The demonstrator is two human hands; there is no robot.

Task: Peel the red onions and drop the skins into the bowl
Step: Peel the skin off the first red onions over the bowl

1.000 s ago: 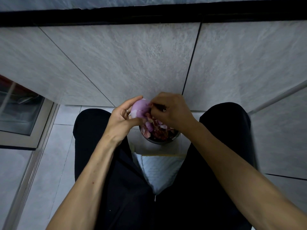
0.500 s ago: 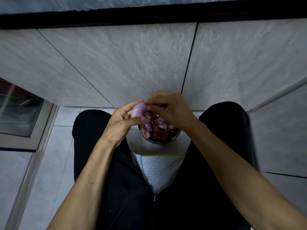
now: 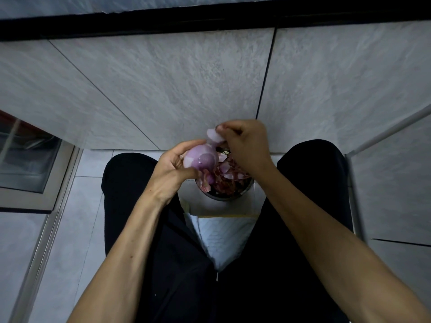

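the bowl (image 3: pixel 224 196) sits at centre frame between the seated person's knees, filled with red skins (image 3: pixel 229 177). left hand (image 3: pixel 171 170) grips the red onion (image 3: pixel 201 159) just above the bowl's left rim. right hand (image 3: pixel 245 142) pinches a pale skin strip (image 3: pixel 214 135), attached to the onion's top.

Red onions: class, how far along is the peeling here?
Done: the bowl already holds many skins. In hand: the left hand grips an onion while the right hand pinches a pale strip of skin off it. Left: dropping that strip; no other onions are visible.
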